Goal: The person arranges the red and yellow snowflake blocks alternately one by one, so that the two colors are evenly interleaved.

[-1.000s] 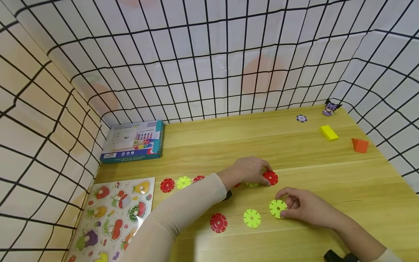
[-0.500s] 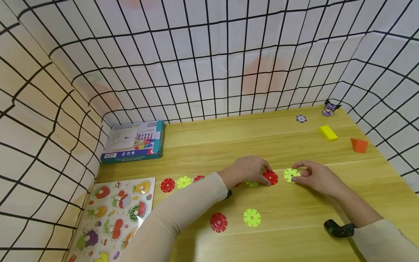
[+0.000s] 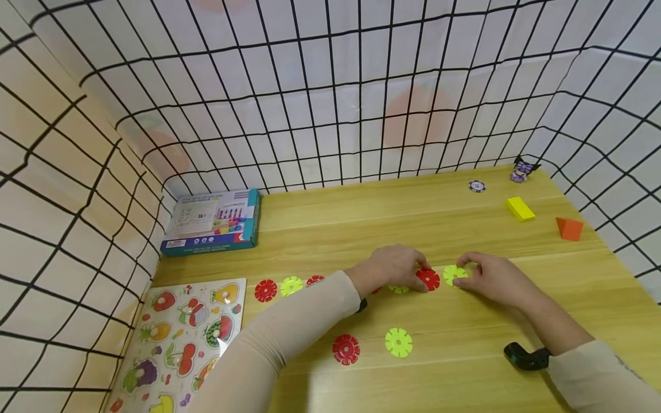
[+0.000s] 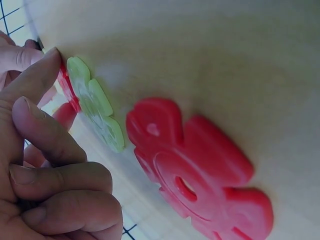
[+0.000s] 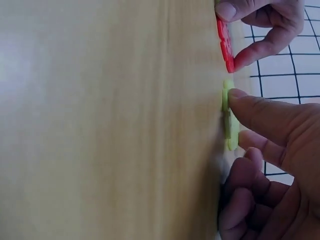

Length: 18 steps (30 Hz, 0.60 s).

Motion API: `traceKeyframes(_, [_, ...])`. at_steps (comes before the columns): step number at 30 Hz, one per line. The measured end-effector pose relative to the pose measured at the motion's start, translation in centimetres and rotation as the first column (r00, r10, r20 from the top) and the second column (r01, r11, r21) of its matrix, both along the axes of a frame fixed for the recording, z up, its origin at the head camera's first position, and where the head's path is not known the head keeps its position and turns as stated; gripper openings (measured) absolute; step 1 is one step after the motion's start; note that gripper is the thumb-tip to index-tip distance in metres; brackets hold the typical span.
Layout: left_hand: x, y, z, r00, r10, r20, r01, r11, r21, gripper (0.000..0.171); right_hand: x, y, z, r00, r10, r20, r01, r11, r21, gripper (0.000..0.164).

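Left hand angled in from lower left, thumb and forefinger pinching red notched plastic disc near centre, yellow-green notched plastic disc just right of it, seemingly pinched by right hand angled in from lower right

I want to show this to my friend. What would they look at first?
Probably the yellow-green disc pinched in the right grip, with a red disc pinched in the left grip just beside it, right of the middle of the table. After that, maybe the colourful fruit board at the near left, with a teal-edged box farther back.
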State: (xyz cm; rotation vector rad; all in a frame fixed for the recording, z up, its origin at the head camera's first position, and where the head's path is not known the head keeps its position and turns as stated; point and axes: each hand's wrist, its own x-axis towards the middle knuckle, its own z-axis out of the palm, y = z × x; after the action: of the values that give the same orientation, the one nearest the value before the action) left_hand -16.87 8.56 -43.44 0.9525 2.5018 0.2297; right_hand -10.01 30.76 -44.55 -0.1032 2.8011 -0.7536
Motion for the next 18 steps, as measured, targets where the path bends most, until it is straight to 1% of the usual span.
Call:
traceKeyframes(3, [0.0,0.0,0.1,1.0,0.001,-0.002,-0.001,1.0,-0.007,0.05,0.3,-0.1,-0.2,1.0,-0.008,-0.028,0.007,0.999,-0.042,0.046])
traceKeyframes(6, [0.0,0.1,0.1,1.0,0.0,-0.003,0.0,1.0,-0.014,0.05,1.2,-0.9,-0.1,0.995,-0.018,-0.099,0.007,0.993,-0.116,0.042])
traceKeyframes(8, [0.0,0.1,0.2,1.0,-0.003,-0.006,0.003,1.0,-0.015,0.05,2.2,-1.9,0.2,0.993,-0.02,-0.114,-0.002,0.981,-0.193,0.036])
traceKeyframes(10, [0.0,0.2,0.2,1.0,-0.006,-0.009,0.006,1.0,-0.015,0.051,3.2,-3.3,0.6,0.996,0.003,-0.089,-0.028,0.959,-0.282,0.03])
traceKeyframes(12, [0.0,0.2,0.2,1.0,-0.003,-0.008,0.003,1.0,-0.016,0.05,4.2,-5.0,0.9,0.997,0.062,-0.042,-0.073,0.931,-0.359,0.025])
traceKeyframes(14, [0.1,0.2,0.2,1.0,-0.003,-0.011,0.003,1.0,-0.014,0.05,5.2,-7.0,0.9,0.988,0.151,-0.005,-0.139,0.893,-0.428,0.022])
traceKeyframes(16, [0.1,0.1,0.2,1.0,-0.003,-0.013,0.003,1.0,-0.011,0.05,6.1,-9.0,0.7,0.966,0.258,-0.001,-0.229,0.854,-0.468,0.022])
traceKeyframes(18, [0.1,0.1,0.2,1.0,-0.004,-0.014,0.004,1.0,-0.008,0.049,6.9,-11.0,0.3,0.933,0.361,-0.005,-0.316,0.809,-0.495,0.024])
